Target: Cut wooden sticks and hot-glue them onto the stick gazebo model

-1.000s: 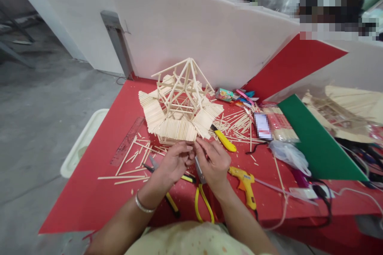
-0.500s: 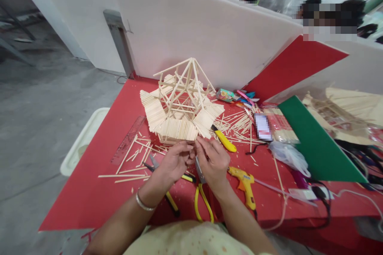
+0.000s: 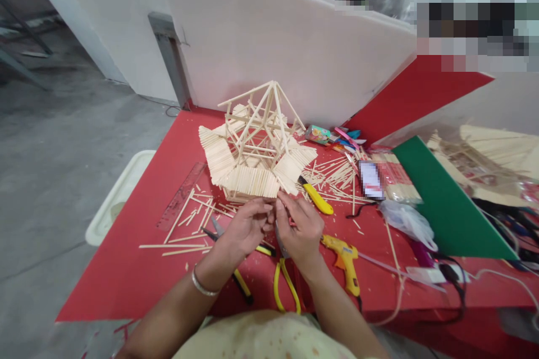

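A model pavilion frame of pale wooden sticks stands on the red table, ringed by slatted roof panels. Just in front of the nearest panel, my left hand and my right hand meet with curled fingertips pinched together. Whatever lies between the fingers is too small or hidden to make out. Below them lie yellow-handled pliers, partly covered by my right hand. Scissors with black and yellow handles lie under my left wrist. A yellow utility knife rests beyond my right hand, and a yellow glue gun lies to its right.
Loose sticks are scattered at the right, with cut pieces and a clear ruler at the left. A phone, a plastic bag and a green board are farther right. A white partition stands behind.
The view has shifted very slightly. Both hands keep nearly the same pinched pose in front of the panel.
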Tool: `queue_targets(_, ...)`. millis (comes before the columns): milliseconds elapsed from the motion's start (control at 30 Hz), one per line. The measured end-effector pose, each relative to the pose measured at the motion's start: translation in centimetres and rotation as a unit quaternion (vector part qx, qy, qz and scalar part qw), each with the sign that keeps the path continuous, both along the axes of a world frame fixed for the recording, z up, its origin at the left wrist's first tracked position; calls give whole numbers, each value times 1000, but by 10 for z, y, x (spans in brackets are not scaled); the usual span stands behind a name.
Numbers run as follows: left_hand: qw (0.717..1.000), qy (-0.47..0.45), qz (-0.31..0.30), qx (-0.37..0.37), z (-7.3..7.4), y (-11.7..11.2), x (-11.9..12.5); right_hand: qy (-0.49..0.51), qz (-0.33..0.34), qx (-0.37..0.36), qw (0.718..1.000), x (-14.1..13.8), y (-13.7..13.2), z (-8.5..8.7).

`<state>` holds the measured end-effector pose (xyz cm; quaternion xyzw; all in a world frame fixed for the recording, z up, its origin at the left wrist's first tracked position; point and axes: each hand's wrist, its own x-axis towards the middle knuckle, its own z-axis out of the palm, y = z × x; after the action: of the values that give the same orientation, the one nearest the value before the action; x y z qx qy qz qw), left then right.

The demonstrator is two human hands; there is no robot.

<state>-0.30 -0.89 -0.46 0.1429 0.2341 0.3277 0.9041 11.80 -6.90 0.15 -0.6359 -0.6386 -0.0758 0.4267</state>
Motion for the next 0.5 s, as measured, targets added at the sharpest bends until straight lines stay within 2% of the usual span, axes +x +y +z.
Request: queue_targets(500,1000,-12,2,-7,-3,-1,0,-17,0,0,1000,-2,2,3)
